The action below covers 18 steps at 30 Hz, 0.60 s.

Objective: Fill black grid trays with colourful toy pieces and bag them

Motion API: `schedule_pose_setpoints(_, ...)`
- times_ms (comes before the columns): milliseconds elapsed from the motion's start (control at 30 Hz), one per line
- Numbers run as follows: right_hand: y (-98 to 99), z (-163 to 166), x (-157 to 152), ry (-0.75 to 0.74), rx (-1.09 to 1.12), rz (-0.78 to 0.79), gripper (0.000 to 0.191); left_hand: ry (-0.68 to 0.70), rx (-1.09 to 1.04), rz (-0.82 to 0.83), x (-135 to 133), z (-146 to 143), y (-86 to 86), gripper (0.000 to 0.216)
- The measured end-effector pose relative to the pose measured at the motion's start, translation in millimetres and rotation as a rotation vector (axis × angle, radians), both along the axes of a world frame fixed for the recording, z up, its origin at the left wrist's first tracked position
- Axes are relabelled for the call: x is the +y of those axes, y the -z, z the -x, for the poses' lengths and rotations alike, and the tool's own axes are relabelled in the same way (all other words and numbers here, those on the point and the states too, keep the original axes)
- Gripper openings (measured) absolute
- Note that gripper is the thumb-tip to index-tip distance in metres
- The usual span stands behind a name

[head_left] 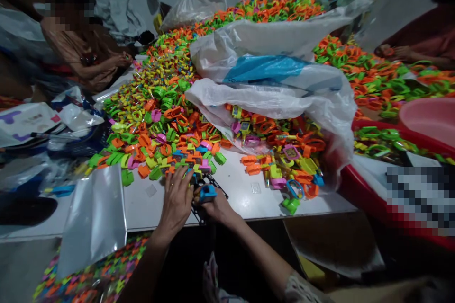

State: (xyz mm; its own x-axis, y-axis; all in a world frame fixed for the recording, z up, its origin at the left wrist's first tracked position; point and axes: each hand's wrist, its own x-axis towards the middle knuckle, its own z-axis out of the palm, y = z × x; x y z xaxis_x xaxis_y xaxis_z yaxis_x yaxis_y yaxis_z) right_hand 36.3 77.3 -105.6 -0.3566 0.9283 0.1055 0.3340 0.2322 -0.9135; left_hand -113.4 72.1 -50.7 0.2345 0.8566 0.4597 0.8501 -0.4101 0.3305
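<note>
Shiny grey plastic bag (93, 215) lies left of both hands, left hand (177, 197) is palm-down with fingers extended (can't tell if gripping), bright blue plastic piece (208, 193) is between hands, gripped by right hand (219, 208) near black openwork frame (218, 184), and translucent white plastic sack (263, 40) lies ahead-right.

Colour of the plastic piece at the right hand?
Blue: the plastic piece at the right hand shows best in the head view.
</note>
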Motion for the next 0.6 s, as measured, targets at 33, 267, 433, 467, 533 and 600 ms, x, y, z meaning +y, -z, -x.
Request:
schedule_pose_setpoints(33,0.1,0.7,1.1,-0.007,-0.035,-0.027,0.022,0.000,-0.008,0.005,-2.9,1.2,-0.4,0.040)
schedule_pose_setpoints(267,-10.9,27.1,11.7,-0.110,-0.480,-0.224,0.021,0.040,-0.054,-0.108,-2.4,5.9,4.4,0.034)
schedule_pose_setpoints(433,-26.2,-18.2,16.3,-0.205,-0.371,-0.229,0.018,0.060,-0.015,-0.297,12.1,7.0,15.0,0.026)
schedule_pose_setpoints(467,-32.3,-39.5,19.0,-0.149,-0.386,-0.210,0.021,0.076,-0.009,-0.318,13.9,7.3,15.5,0.025)
schedule_pose_setpoints(533,-47.7,-86.0,31.3,0.093,-0.569,-0.148,0.027,0.090,-0.014,-0.357,16.4,7.5,15.3,0.022)
schedule_pose_setpoints(600,-65.1,-127.1,52.3,0.273,-0.883,-0.093,0.028,0.083,-0.014,-0.368,18.1,6.7,14.1,0.021)
